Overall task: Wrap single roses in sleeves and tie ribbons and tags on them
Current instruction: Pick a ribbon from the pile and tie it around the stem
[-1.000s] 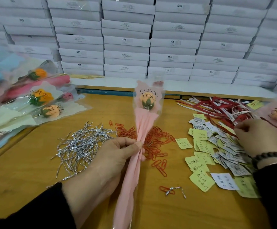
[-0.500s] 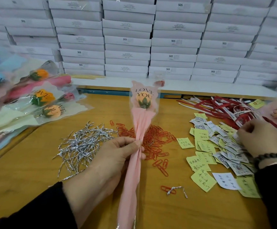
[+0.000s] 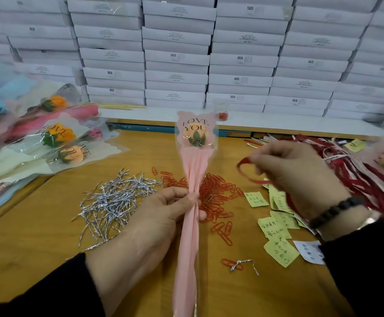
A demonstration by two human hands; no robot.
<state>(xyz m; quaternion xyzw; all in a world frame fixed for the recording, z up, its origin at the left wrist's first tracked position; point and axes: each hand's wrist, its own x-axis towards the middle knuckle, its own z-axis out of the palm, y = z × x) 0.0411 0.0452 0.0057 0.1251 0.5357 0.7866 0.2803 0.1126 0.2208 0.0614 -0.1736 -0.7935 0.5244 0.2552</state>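
Right hand [image 3: 296, 177] lifted off paper tags, now pinching thin red ribbon [image 3: 243, 170] | left hand [image 3: 163, 216] grips pink-sleeved single rose [image 3: 194, 179] | orange paper clips [image 3: 218, 191] behind on worktop [image 3: 37, 225]

Pink sleeve [image 3: 192, 179] printed "LOVE YOU" in dark letters around a peach rose [image 3: 195, 136]. Left of it, silver twist ties [image 3: 115, 200]; right, red ribbon [image 3: 246, 170], yellow notes [image 3: 278, 227]; behind, orange-red paper clips [image 3: 220, 191].

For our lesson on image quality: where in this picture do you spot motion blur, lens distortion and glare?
Head view: the right hand and its red ribbon are motion-blurred; the stacked white boxes bow from wide-angle distortion; faint glare streaks the sleeved roses at left.
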